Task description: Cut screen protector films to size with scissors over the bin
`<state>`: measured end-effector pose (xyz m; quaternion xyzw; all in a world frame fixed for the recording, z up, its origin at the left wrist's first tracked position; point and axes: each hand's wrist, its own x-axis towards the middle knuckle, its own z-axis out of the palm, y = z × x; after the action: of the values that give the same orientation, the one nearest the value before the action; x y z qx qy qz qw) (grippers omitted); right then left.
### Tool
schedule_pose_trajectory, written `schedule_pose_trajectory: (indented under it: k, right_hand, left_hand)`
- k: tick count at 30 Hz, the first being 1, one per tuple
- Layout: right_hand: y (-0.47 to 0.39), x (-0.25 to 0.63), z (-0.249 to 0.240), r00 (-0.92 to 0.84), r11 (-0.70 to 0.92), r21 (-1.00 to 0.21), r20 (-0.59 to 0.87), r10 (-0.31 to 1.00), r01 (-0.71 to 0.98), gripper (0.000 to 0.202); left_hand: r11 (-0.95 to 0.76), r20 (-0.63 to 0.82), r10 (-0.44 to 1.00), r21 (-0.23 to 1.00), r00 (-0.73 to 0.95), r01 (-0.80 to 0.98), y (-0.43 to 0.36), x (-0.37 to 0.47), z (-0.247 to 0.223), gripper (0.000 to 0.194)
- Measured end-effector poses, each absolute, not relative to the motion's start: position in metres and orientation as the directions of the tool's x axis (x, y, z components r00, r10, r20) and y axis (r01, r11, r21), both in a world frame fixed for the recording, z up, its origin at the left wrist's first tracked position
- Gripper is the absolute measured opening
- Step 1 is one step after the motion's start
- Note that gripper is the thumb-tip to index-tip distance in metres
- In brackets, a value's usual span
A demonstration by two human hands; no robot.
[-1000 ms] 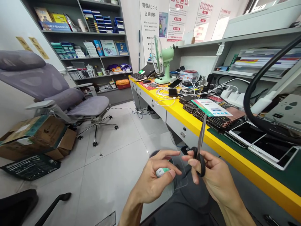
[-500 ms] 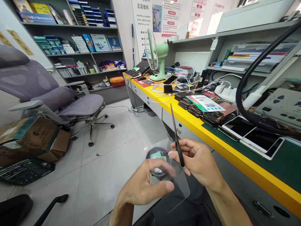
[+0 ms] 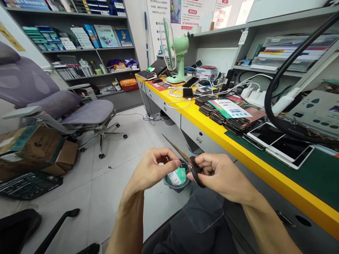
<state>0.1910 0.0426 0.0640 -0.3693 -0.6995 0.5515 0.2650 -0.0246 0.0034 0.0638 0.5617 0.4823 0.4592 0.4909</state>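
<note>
My right hand (image 3: 217, 176) grips a pair of scissors (image 3: 177, 147) by the black handles; the blades lie close together and point up and to the left. Just left of them, my left hand (image 3: 156, 167) has thumb and forefinger pressed together near the blades. What sits in that pinch, if anything, is too small to make out. A clear plastic sheet (image 3: 205, 211) with rounded corners shows over my dark-clothed lap; whether it rests there cannot be told. Beyond my hands, a bin (image 3: 176, 188) on the floor holds green and white packaging.
To the right runs a yellow-edged desk (image 3: 212, 128) with phone stacks (image 3: 238, 123), white tablets (image 3: 288, 150), cables and a green fan (image 3: 181, 53). An office chair (image 3: 87, 113) and cardboard boxes (image 3: 39, 151) stand on the left. A black flexible arm (image 3: 270, 95) curves over the desk.
The scissors have tipped leftward. My left hand has closed from spread fingers into a pinch and risen slightly. The clear sheet, earlier between my hands, now appears lower, over my lap.
</note>
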Motion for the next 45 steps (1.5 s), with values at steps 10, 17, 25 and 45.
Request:
schedule_pose_trajectory:
  k: [10, 17, 25, 45]
  right_hand:
    - [0.052, 0.204, 0.055, -0.647, -0.022, -0.974, -0.168, 0.744, 0.227, 0.025]
    - [0.054, 0.207, 0.051, -0.648, -0.044, -0.974, -0.181, 0.740, 0.221, 0.028]
    - [0.055, 0.206, 0.058, -0.668, -0.089, -0.976, -0.200, 0.717, 0.197, 0.019]
    - [0.064, 0.217, 0.062, -0.689, -0.166, -0.952, -0.302, 0.659, 0.259, 0.032]
  left_hand:
    - [0.039, -0.030, 0.954, 0.999, 0.298, -0.023, 0.027, -0.037, 0.051, 0.019]
    - [0.081, -0.070, 0.958, 0.996, 0.279, -0.028, 0.021, -0.033, 0.043, 0.032]
    - [0.054, -0.043, 0.912, 0.998, 0.408, -0.016, 0.027, -0.030, 0.042, 0.010]
    - [0.005, -0.095, 0.854, 0.985, 0.511, 0.174, 0.044, -0.037, 0.074, 0.014]
